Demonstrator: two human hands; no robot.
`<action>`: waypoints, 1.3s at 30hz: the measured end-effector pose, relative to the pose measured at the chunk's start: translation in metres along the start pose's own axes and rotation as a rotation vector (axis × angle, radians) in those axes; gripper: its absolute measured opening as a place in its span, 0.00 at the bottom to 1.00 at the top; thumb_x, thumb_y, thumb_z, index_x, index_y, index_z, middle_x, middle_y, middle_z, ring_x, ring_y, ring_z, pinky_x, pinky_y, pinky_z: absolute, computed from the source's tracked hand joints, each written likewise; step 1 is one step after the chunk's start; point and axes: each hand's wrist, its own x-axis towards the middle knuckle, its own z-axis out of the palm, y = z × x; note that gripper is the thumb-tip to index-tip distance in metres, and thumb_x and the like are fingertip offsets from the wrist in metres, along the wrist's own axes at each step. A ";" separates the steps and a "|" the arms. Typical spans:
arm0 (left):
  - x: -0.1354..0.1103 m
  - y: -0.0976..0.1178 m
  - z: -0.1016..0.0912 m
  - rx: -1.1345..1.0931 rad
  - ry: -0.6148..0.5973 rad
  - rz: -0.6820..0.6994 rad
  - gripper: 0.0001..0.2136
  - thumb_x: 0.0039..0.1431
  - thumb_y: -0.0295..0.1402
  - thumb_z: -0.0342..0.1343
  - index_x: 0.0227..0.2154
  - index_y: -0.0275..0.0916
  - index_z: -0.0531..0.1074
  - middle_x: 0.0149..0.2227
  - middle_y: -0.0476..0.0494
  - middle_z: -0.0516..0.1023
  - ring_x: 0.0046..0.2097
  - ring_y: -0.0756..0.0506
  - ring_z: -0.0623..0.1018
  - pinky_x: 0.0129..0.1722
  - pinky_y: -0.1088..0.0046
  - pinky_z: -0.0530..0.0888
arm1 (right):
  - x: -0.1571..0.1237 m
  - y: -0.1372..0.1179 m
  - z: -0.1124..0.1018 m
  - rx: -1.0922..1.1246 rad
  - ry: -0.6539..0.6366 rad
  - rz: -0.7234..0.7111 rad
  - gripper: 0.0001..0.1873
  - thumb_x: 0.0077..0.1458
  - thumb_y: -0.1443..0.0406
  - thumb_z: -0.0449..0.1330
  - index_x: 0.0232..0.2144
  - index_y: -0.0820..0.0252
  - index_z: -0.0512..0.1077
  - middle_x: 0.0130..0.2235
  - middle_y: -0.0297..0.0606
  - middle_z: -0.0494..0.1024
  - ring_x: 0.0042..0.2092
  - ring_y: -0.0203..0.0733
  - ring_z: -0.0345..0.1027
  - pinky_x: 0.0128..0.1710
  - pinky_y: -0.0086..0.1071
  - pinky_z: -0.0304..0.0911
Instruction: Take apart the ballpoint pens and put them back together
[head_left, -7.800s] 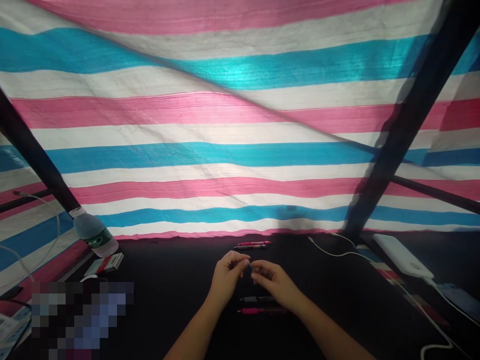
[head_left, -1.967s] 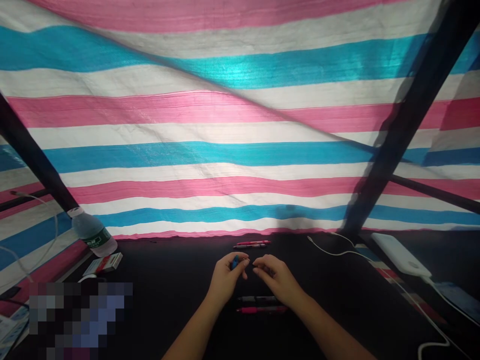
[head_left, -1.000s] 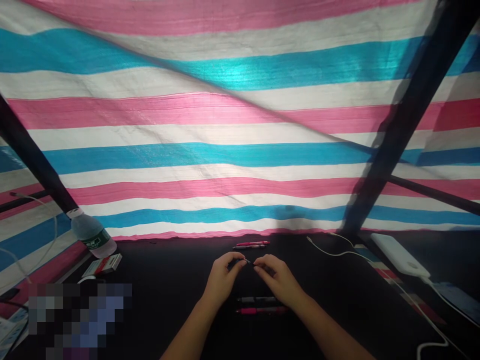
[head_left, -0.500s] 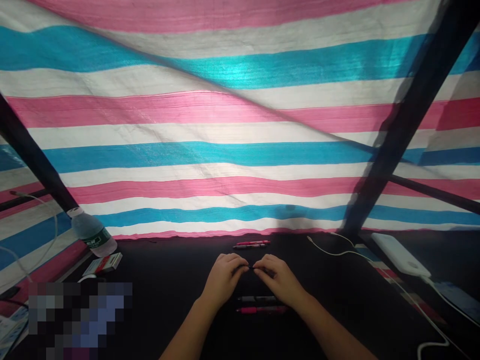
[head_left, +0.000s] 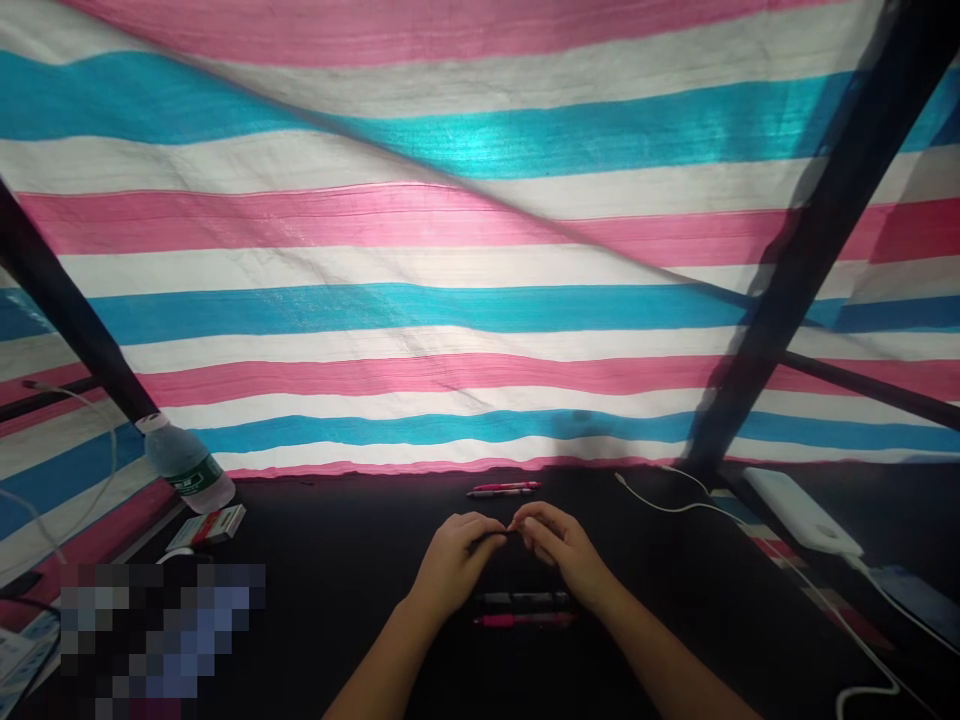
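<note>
Head view, and we see the left hand (head_left: 454, 558) and right hand (head_left: 562, 548) nearly closed, fingertips (head_left: 517, 524) pinching a thin dark rod (head_left: 491, 536), just beyond a black pen (head_left: 521, 600) and pink pen (head_left: 521, 620) on the table (head_left: 337, 600).

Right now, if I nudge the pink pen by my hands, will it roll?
It probably will: the pink pen looks round-barrelled and lies on its side on the flat dark surface. It should feel light and stiff, judging by its slim, rigid-looking body.
</note>
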 end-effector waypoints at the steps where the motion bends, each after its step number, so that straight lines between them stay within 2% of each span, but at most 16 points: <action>1: 0.000 -0.001 0.000 -0.020 0.012 -0.009 0.08 0.66 0.37 0.58 0.42 0.47 0.82 0.41 0.44 0.84 0.42 0.41 0.79 0.44 0.67 0.72 | 0.000 -0.001 -0.001 0.011 -0.008 0.010 0.22 0.60 0.46 0.60 0.39 0.59 0.77 0.28 0.32 0.70 0.24 0.34 0.57 0.23 0.29 0.51; 3: 0.000 -0.003 0.002 -0.045 0.007 -0.016 0.07 0.65 0.37 0.59 0.41 0.46 0.82 0.41 0.44 0.84 0.43 0.41 0.80 0.45 0.67 0.73 | 0.001 -0.002 0.000 -0.004 -0.033 0.002 0.22 0.60 0.46 0.61 0.36 0.59 0.77 0.26 0.31 0.67 0.25 0.34 0.56 0.24 0.29 0.51; 7: -0.001 0.002 0.005 -0.056 -0.042 -0.022 0.07 0.66 0.36 0.58 0.40 0.45 0.81 0.38 0.44 0.83 0.41 0.42 0.79 0.42 0.69 0.73 | 0.000 -0.004 0.005 -0.083 -0.051 -0.091 0.18 0.59 0.50 0.64 0.29 0.58 0.75 0.30 0.33 0.71 0.33 0.39 0.64 0.34 0.32 0.61; 10: -0.001 0.008 0.004 -0.078 -0.061 -0.030 0.09 0.67 0.37 0.56 0.40 0.44 0.81 0.38 0.43 0.82 0.39 0.43 0.79 0.41 0.69 0.73 | -0.002 0.002 0.007 -0.060 -0.052 -0.089 0.11 0.60 0.55 0.63 0.37 0.56 0.75 0.34 0.34 0.74 0.37 0.42 0.67 0.38 0.33 0.64; 12: 0.000 0.010 0.003 -0.096 -0.046 -0.061 0.10 0.67 0.38 0.55 0.40 0.43 0.80 0.38 0.43 0.82 0.40 0.42 0.79 0.41 0.69 0.73 | -0.001 0.009 0.006 0.016 -0.054 -0.070 0.13 0.60 0.57 0.61 0.46 0.54 0.74 0.39 0.37 0.75 0.38 0.43 0.69 0.37 0.34 0.66; 14: 0.002 0.010 0.002 -0.124 -0.021 -0.110 0.10 0.67 0.39 0.54 0.39 0.42 0.80 0.36 0.43 0.82 0.39 0.42 0.79 0.40 0.70 0.72 | 0.001 0.015 0.005 0.083 -0.029 -0.072 0.15 0.60 0.57 0.57 0.47 0.54 0.72 0.43 0.41 0.75 0.41 0.45 0.69 0.36 0.35 0.66; 19: 0.004 0.007 0.002 -0.233 0.022 -0.182 0.09 0.66 0.38 0.55 0.35 0.40 0.78 0.31 0.46 0.80 0.34 0.44 0.78 0.36 0.72 0.71 | 0.005 0.012 0.005 0.107 0.023 -0.070 0.17 0.65 0.51 0.51 0.39 0.55 0.71 0.37 0.41 0.75 0.37 0.45 0.69 0.37 0.37 0.67; 22: 0.004 0.006 0.002 -0.255 0.035 -0.177 0.08 0.66 0.37 0.56 0.36 0.40 0.78 0.32 0.46 0.80 0.35 0.44 0.78 0.36 0.72 0.71 | 0.005 0.011 0.007 0.179 0.003 -0.063 0.21 0.65 0.45 0.52 0.35 0.55 0.68 0.28 0.33 0.69 0.28 0.40 0.64 0.30 0.35 0.65; 25: 0.003 0.006 0.001 -0.239 0.053 -0.153 0.08 0.66 0.36 0.56 0.37 0.40 0.78 0.33 0.45 0.81 0.35 0.44 0.78 0.37 0.72 0.71 | 0.005 0.013 0.006 0.188 0.024 -0.033 0.25 0.65 0.42 0.50 0.35 0.55 0.68 0.23 0.26 0.57 0.22 0.36 0.53 0.24 0.31 0.59; 27: 0.002 0.006 0.001 -0.226 0.058 -0.136 0.08 0.66 0.36 0.56 0.37 0.40 0.78 0.33 0.45 0.81 0.36 0.44 0.79 0.37 0.71 0.71 | 0.005 0.013 0.004 0.158 0.023 -0.046 0.26 0.65 0.42 0.50 0.39 0.56 0.71 0.26 0.29 0.59 0.25 0.37 0.56 0.25 0.32 0.60; 30: 0.002 0.006 0.000 -0.206 0.054 -0.121 0.08 0.67 0.36 0.56 0.38 0.41 0.78 0.34 0.46 0.81 0.36 0.45 0.79 0.37 0.72 0.72 | 0.003 0.011 0.001 0.057 0.008 -0.071 0.23 0.64 0.46 0.54 0.44 0.57 0.74 0.32 0.34 0.65 0.31 0.39 0.62 0.30 0.33 0.62; 32: 0.002 0.006 0.000 -0.190 0.054 -0.114 0.07 0.67 0.36 0.56 0.38 0.41 0.78 0.34 0.46 0.80 0.36 0.45 0.79 0.38 0.72 0.71 | 0.002 0.010 0.001 0.030 0.017 -0.053 0.20 0.62 0.47 0.59 0.44 0.56 0.74 0.32 0.33 0.67 0.31 0.39 0.63 0.28 0.32 0.60; 36: 0.002 0.006 -0.001 -0.150 0.055 -0.084 0.06 0.66 0.34 0.57 0.39 0.41 0.78 0.35 0.46 0.81 0.38 0.44 0.79 0.39 0.71 0.71 | 0.003 0.014 0.002 0.087 0.066 0.005 0.19 0.55 0.49 0.67 0.37 0.57 0.73 0.28 0.32 0.73 0.27 0.36 0.63 0.21 0.27 0.51; 39: 0.002 0.006 -0.002 -0.120 0.039 -0.062 0.06 0.67 0.34 0.57 0.39 0.42 0.79 0.37 0.45 0.81 0.40 0.44 0.79 0.41 0.71 0.71 | 0.004 0.015 0.002 0.064 0.101 0.014 0.18 0.53 0.51 0.70 0.36 0.58 0.76 0.25 0.31 0.73 0.25 0.36 0.63 0.21 0.27 0.51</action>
